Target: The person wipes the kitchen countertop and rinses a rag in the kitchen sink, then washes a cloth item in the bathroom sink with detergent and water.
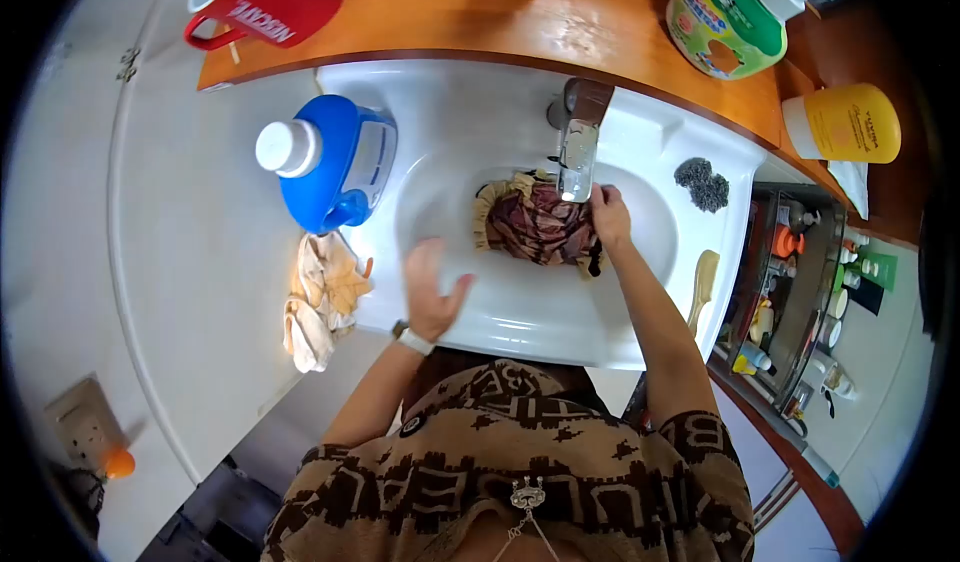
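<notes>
A bunched dark-red patterned cloth (535,222) with a cream ruffled edge lies in the white sink (520,312), below the faucet (578,157). Its exact kind cannot be made out. At its right edge, beside the faucet's tip, my right hand (612,217) has its fingers curled in against the fabric. My left hand (432,287), slightly blurred, hovers over the left side of the basin, fingers stretched out and thumb apart, holding nothing. A watch is on that wrist.
A blue detergent bottle (335,162) and crumpled cream cloth (325,297) are left of the basin. Steel wool (703,184) and a brush (703,287) sit on the right rim. A wooden shelf (450,22) above bears a red mug (270,7) and bottles.
</notes>
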The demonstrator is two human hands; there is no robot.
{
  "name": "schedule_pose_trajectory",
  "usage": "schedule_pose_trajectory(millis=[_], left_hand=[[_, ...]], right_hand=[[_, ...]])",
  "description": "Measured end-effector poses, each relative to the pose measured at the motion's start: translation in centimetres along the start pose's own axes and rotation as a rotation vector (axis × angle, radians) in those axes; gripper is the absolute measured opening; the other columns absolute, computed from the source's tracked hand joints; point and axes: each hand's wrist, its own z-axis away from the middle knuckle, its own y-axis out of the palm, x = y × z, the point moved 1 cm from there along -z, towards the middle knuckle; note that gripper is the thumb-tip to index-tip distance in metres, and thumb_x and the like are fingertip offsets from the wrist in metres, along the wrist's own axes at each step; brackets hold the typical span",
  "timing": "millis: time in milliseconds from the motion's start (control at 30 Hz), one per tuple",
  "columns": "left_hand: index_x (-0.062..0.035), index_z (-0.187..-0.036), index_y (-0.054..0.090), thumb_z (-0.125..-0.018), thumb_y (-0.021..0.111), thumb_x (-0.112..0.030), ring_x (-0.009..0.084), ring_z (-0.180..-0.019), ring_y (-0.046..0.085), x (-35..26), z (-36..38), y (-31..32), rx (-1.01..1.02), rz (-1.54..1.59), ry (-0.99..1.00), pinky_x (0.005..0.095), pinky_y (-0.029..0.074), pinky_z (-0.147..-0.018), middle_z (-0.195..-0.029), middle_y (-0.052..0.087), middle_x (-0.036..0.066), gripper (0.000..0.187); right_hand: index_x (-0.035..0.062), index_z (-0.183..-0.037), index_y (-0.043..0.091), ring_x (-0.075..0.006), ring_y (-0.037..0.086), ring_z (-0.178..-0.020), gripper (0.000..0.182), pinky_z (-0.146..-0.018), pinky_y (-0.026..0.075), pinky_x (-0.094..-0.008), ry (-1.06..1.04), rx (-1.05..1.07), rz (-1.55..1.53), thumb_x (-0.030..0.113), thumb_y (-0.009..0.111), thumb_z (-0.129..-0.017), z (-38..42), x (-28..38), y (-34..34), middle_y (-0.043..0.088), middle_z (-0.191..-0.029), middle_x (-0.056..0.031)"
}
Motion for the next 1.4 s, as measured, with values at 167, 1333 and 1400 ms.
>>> schedule_pose_trajectory(millis=[167, 1333, 1400], left_hand=[[0.0012, -0.140, 0.041, -0.089, 0.055, -0.049, 0.0457, -0.131, 0.034, 2.6, -8.4, 14.8, 0.324, 0.203, -0.591, 0.0533, 0.027, -0.109, -0.141, 0.042, 0.025, 0.073], [-0.0184, -0.137, 0.051, -0.093, 0.048, -0.046, 0.0432, -0.134, 0.030, -2.3, -5.0, 16.4, 0.487, -0.388, -0.055, 0.0662, 0.010, -0.109, -0.142, 0.043, 0.019, 0.052], [-0.0189, -0.139, 0.049, -0.092, 0.048, -0.047, 0.0429, -0.135, 0.030, -0.3, -6.1, 18.1, 0.586, -0.373, -0.087, 0.0652, 0.008, -0.109, -0.145, 0.040, 0.018, 0.055]], right_hand=[[-0.0009, -0.106, 0.063, -0.0378, 0.064, -0.097, 0.056, -0.088, 0.048, -0.0416, 0.079, 0.008, -0.089, 0.052, 0.056, -0.090, -1.0, 1.1, 1.9, 0.068, -0.100, -0.0218], [0.0217, -0.137, 0.051, -0.0437, 0.047, -0.116, 0.047, -0.098, 0.037, -0.0532, -0.327, -0.240, 0.291, 0.041, 0.054, -0.094, 8.4, 0.3, 3.6, 0.044, -0.142, -0.0142], [0.0210, -0.129, 0.056, -0.0404, 0.052, -0.110, 0.042, -0.090, 0.043, -0.0515, -0.374, -0.302, 0.345, 0.041, 0.054, -0.093, 5.8, 0.6, 4.3, 0.049, -0.132, -0.0177]])
